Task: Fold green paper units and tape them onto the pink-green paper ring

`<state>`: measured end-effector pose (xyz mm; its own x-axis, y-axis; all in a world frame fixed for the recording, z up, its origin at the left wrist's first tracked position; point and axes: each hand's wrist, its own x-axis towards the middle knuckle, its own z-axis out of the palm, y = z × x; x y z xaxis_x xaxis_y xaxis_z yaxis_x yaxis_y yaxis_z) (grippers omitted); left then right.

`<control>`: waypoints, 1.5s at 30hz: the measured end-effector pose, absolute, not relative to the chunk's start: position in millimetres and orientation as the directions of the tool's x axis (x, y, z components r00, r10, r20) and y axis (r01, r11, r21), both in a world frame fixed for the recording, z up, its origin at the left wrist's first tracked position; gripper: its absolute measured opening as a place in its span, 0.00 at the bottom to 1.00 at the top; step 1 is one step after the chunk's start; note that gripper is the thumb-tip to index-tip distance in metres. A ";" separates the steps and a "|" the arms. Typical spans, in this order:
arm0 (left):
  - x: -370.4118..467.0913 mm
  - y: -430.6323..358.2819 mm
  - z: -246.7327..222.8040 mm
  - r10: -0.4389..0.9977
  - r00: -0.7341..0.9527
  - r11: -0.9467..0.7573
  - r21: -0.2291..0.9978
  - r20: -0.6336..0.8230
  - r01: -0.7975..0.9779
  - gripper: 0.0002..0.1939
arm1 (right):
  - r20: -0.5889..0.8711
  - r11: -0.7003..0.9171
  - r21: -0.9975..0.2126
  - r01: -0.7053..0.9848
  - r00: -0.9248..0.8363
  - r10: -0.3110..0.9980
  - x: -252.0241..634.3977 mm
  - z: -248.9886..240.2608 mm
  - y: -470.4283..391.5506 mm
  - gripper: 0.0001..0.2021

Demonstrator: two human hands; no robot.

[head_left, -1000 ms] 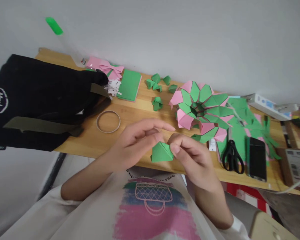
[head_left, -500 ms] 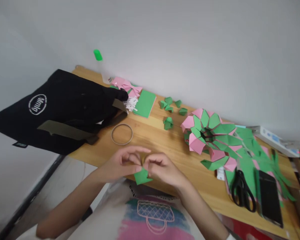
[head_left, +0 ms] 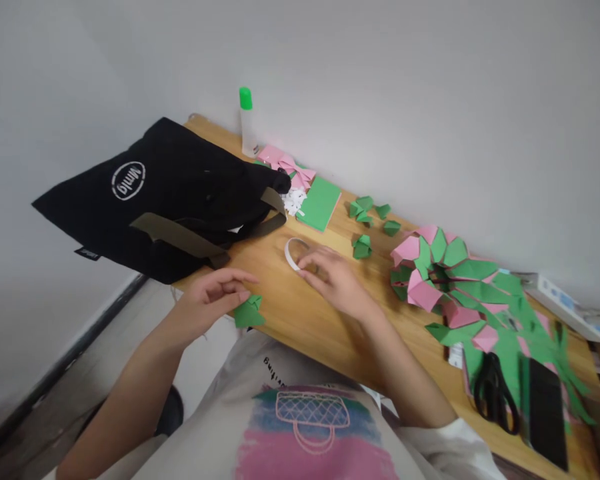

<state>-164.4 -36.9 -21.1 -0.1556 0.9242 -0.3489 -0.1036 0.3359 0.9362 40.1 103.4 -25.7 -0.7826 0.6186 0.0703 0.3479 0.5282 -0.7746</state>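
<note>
Near the table's front edge, my left hand (head_left: pixel 215 298) pinches a folded green paper piece (head_left: pixel 249 312) between thumb and fingers. My right hand (head_left: pixel 333 277) is farther right over the table, its fingers closed on a pale roll of tape (head_left: pixel 291 255), which is tilted up from the wood. Behind it lie several small folded green pieces (head_left: pixel 362 247). A pink and green folded paper ring (head_left: pixel 425 293) stands to the right of my right hand.
A black bag (head_left: pixel 180 193) covers the table's left part. Behind are a glue bottle (head_left: pixel 249 130), green paper sheets (head_left: pixel 319 203) and white scraps (head_left: pixel 295 200). Black scissors (head_left: pixel 495 393) and a phone (head_left: pixel 545 413) lie at the right, beside a white box (head_left: pixel 570 307).
My right hand has let go of the green piece, moved right and forward, and taken hold of the tape roll. My left hand has moved left with the green piece. The view has shifted.
</note>
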 end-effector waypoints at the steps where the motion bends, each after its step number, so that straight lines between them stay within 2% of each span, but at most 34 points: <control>1: -162.8 -35.1 -21.2 0.935 -0.134 0.317 0.944 -0.327 -0.093 0.11 | 0.077 0.507 -0.793 0.338 -0.769 0.635 47.8 -18.7 99.1 0.02; 4: -153.1 -25.7 -20.0 0.967 -0.045 0.247 0.965 -0.252 -0.082 0.09 | 0.071 0.336 -0.914 0.228 -0.725 0.685 69.3 1.3 81.6 0.04; 7: -136.8 -13.7 -14.2 0.977 0.088 0.207 0.962 -0.194 -0.175 0.11 | 0.066 0.145 -0.988 0.061 -0.674 0.735 85.1 13.1 63.3 0.03; 12: -104.3 0.0 0.1 0.920 0.368 0.295 0.853 -0.133 -0.430 0.25 | 0.120 0.116 -0.992 -0.044 -0.585 0.802 102.4 15.3 42.2 0.04; 15: -89.4 3.3 6.0 0.880 0.464 0.337 0.824 -0.103 -0.455 0.25 | 0.126 0.099 -0.992 -0.078 -0.538 0.833 109.5 14.9 34.4 0.04; 18: -79.5 4.3 9.5 0.865 0.493 0.330 0.843 -0.090 -0.424 0.24 | 0.122 0.083 -0.991 -0.102 -0.474 0.872 114.5 15.8 28.0 0.01; 22: -71.7 3.8 14.0 0.851 0.518 0.327 0.861 -0.089 -0.389 0.25 | 0.113 0.083 -0.992 -0.097 -0.364 0.925 120.6 17.7 20.1 0.06; 24: -71.8 3.0 17.7 0.844 0.529 0.306 0.893 -0.093 -0.331 0.22 | 0.119 0.097 -0.992 -0.083 -0.316 0.941 124.5 18.6 17.4 0.07; 26: -76.3 2.0 23.9 0.844 0.529 0.229 0.950 -0.086 -0.211 0.16 | 0.131 0.114 -0.991 -0.075 -0.289 0.948 128.7 20.0 16.7 0.08; 28: -84.1 1.6 33.1 0.864 0.503 0.083 0.993 -0.032 -0.079 0.11 | 0.141 0.124 -0.989 -0.075 -0.289 0.947 132.5 22.2 17.9 0.10; 32: -95.6 7.4 54.7 0.877 0.460 -0.199 0.976 0.140 0.083 0.09 | 0.098 0.067 -0.994 -0.091 -0.400 0.911 136.8 29.1 22.1 0.11; 34: -93.6 13.8 61.0 0.849 0.510 -0.246 0.957 0.137 0.152 0.09 | 0.060 0.014 -0.995 -0.104 -0.459 0.886 138.1 32.4 23.1 0.09; 39: -79.4 27.5 57.1 0.718 0.696 -0.170 0.973 0.015 0.154 0.11 | -0.020 -0.119 -0.981 -0.154 -0.529 0.848 147.3 35.5 22.8 0.03; 45: -75.6 31.3 48.1 0.699 0.715 -0.148 0.980 0.010 0.131 0.12 | -0.030 -0.241 -0.943 -0.228 -0.666 0.745 159.6 38.5 22.5 0.11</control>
